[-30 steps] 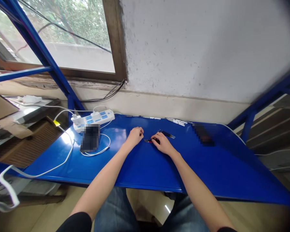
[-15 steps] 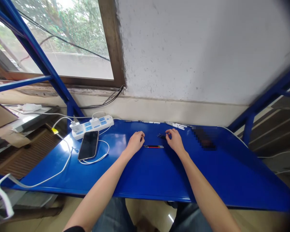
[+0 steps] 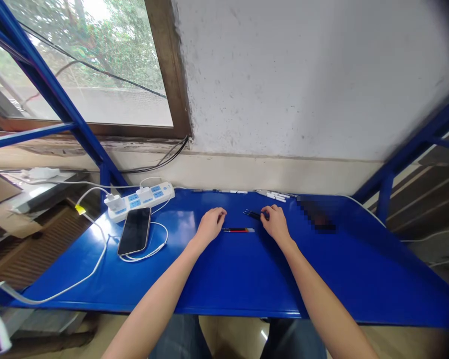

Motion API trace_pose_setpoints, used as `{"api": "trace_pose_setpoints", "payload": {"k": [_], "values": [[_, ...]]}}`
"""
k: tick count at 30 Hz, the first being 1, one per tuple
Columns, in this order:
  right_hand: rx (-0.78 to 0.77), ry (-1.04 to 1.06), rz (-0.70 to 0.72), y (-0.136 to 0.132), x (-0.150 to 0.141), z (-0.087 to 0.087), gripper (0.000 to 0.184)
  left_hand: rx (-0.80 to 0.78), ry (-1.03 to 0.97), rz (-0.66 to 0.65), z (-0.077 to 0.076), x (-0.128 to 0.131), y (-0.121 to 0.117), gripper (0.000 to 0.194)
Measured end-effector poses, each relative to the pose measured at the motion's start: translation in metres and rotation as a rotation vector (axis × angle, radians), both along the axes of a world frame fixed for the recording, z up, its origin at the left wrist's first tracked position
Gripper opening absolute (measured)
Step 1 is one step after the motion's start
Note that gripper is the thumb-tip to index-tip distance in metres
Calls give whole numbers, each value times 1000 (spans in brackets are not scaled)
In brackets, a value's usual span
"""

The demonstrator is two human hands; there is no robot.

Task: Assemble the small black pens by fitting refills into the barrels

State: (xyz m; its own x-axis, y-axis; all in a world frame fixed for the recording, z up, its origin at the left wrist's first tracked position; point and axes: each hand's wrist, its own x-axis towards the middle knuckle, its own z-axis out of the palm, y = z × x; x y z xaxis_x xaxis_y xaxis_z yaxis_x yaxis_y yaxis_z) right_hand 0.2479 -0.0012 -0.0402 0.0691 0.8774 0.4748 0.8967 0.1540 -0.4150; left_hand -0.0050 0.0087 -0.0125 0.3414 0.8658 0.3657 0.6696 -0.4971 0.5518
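My left hand (image 3: 210, 225) rests on the blue table, its fingers curled in and nothing visible in them. Just right of its fingertips lie thin pen refills (image 3: 241, 230), side by side, one red and one black, with metal tips pointing left. My right hand (image 3: 275, 223) is closed in a pinch at the right end of a small group of black pen parts (image 3: 252, 214) with thin pointed tips. These lie behind the refills, and my fingers hide their right ends.
White pen pieces (image 3: 276, 196) lie along the wall edge, with more slim parts (image 3: 232, 191) to their left. A blurred dark object (image 3: 318, 214) is at the right. On the left are a phone (image 3: 134, 232), its white cable and a power strip (image 3: 142, 202). Blue frame bars flank the table (image 3: 247, 284).
My right thumb and fingers have closed in at the ends of the black pen parts. My left hand stays curled beside the refills. The whole view has shifted slightly.
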Motion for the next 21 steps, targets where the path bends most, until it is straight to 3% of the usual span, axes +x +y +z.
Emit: {"api": "trace_pose_setpoints", "payload": {"k": [6,21], "values": [[-118,80,-77,7,13,-7,10,8,-34,17,3,-1,-1,19],[-160,76,-57,9,15,-5,11,5,-73,47,7,-1,-2,19]]}}
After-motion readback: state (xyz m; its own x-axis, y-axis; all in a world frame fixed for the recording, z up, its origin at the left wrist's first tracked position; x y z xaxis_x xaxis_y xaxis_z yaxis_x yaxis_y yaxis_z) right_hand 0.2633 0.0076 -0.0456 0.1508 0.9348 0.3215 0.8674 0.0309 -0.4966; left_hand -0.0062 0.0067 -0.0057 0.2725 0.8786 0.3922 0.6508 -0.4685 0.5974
